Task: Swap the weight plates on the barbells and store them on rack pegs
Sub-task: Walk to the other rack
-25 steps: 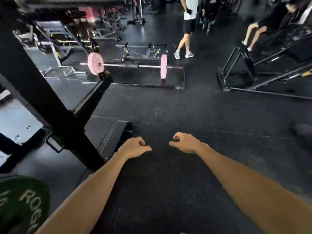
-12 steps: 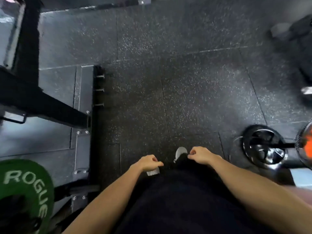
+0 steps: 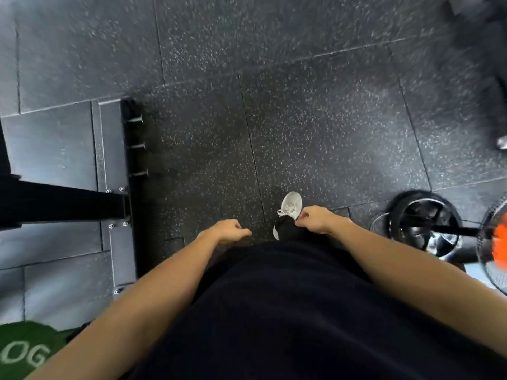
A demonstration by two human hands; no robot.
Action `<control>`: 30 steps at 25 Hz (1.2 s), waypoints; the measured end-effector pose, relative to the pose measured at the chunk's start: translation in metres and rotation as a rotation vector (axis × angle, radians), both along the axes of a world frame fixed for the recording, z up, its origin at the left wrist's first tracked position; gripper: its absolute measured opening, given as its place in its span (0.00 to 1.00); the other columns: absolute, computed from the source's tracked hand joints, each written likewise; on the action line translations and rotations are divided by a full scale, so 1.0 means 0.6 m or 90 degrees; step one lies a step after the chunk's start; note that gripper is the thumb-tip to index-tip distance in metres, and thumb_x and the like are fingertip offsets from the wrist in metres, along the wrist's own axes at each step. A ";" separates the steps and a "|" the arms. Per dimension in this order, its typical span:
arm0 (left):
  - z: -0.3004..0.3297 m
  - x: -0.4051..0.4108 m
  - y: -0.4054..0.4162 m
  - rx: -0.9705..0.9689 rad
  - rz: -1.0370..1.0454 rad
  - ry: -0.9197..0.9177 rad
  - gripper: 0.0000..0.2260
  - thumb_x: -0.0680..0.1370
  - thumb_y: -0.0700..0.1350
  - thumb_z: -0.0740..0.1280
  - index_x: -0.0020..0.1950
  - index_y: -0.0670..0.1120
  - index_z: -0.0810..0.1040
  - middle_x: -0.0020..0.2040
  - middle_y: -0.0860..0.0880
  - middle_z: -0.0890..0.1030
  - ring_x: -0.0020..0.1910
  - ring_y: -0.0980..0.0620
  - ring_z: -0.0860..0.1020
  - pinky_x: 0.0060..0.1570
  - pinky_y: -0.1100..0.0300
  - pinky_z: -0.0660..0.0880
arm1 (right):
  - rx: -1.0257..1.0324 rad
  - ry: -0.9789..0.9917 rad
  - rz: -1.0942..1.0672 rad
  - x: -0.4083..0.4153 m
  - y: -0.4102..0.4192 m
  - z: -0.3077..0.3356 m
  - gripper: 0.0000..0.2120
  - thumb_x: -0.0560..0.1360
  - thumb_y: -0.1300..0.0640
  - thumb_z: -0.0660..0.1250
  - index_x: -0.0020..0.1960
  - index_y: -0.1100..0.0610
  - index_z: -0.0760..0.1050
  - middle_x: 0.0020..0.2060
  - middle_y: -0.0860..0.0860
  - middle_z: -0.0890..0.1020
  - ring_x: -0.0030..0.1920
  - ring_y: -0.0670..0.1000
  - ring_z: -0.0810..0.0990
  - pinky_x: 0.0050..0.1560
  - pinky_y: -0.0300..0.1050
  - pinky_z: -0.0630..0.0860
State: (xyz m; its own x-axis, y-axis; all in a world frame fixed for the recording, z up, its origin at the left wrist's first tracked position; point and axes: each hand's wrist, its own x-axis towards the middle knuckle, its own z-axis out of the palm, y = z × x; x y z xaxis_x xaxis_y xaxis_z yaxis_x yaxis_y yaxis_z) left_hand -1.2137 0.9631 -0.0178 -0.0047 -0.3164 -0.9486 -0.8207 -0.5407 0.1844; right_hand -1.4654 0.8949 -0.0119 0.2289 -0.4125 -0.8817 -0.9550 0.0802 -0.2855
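Our left hand point(image 3: 226, 231) hangs in front of our waist with its fingers loosely curled and nothing in it. Our right hand point(image 3: 315, 219) is level with it toward three o'clock, also loosely curled and empty. The two are near each other but apart.

Just past the right hand, at twelve o'clock from it, our white sneaker point(image 3: 290, 202) stands on the speckled black rubber floor point(image 3: 329, 127).

At three o'clock from our hands a black weight plate point(image 3: 424, 223) lies low beside us, its silvery hub showing. A dark bar runs from it to an orange-centred plate point(image 3: 498, 242) cut off by the right edge; blur hides how they join.

At nine o'clock the black rack base point(image 3: 65, 204) is bolted to a grey platform point(image 3: 55, 146), with three short pegs point(image 3: 137, 146) sticking out of the platform's edge toward the floor.

At seven o'clock, in the bottom corner, we see part of a green bumper plate point(image 3: 24, 349) with white lettering.
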 end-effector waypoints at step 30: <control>-0.015 0.534 -1.107 -0.084 0.371 -0.019 0.22 0.78 0.59 0.63 0.63 0.45 0.75 0.60 0.45 0.79 0.58 0.45 0.77 0.56 0.54 0.73 | -0.047 0.008 0.209 0.602 -1.296 0.020 0.11 0.75 0.48 0.66 0.52 0.54 0.78 0.52 0.52 0.81 0.53 0.54 0.78 0.56 0.47 0.74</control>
State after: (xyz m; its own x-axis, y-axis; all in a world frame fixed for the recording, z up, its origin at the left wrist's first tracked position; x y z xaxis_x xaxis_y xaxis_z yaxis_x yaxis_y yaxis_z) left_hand -0.8936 0.2988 -0.0266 0.2307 -0.3747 -0.8980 -0.4020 -0.8771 0.2627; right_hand -1.1042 0.1171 -0.0001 0.3494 -0.3815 -0.8558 -0.9300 -0.2528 -0.2670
